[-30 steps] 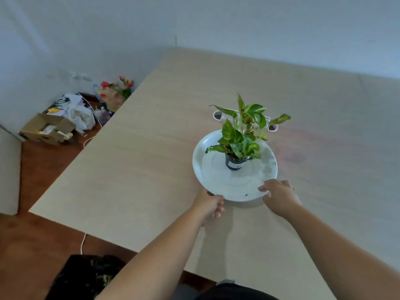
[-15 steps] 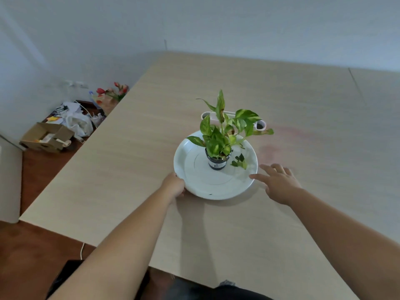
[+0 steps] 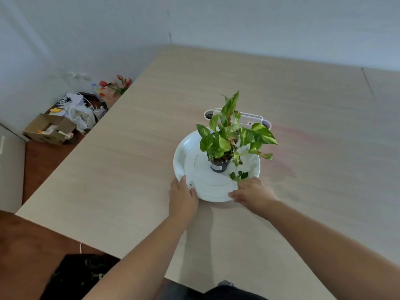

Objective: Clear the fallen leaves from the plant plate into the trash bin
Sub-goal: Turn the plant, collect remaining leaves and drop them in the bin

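A white plate (image 3: 187,152) sits mid-table with a small black pot (image 3: 218,166) holding a green plant (image 3: 227,135). A few small fallen leaves (image 3: 238,176) lie on the plate's near-right part. My left hand (image 3: 183,197) grips the near-left rim, thumb on top. My right hand (image 3: 252,192) lies over the near-right rim with its fingertips at the leaves; whether it pinches them is hidden. A black trash bin (image 3: 82,276) stands on the floor by the table's near edge, lower left.
A white holder (image 3: 249,120) stands on the wooden table (image 3: 129,169) just behind the plate. On the floor at the left lie a cardboard box (image 3: 49,131), plastic bags and red flowers (image 3: 116,83). A wall rises behind the table.
The plate has turned, bringing the fallen leaves round to the near right. My right hand moved from beside the plate onto its rim at the leaves. My left hand shifted along the near-left rim.
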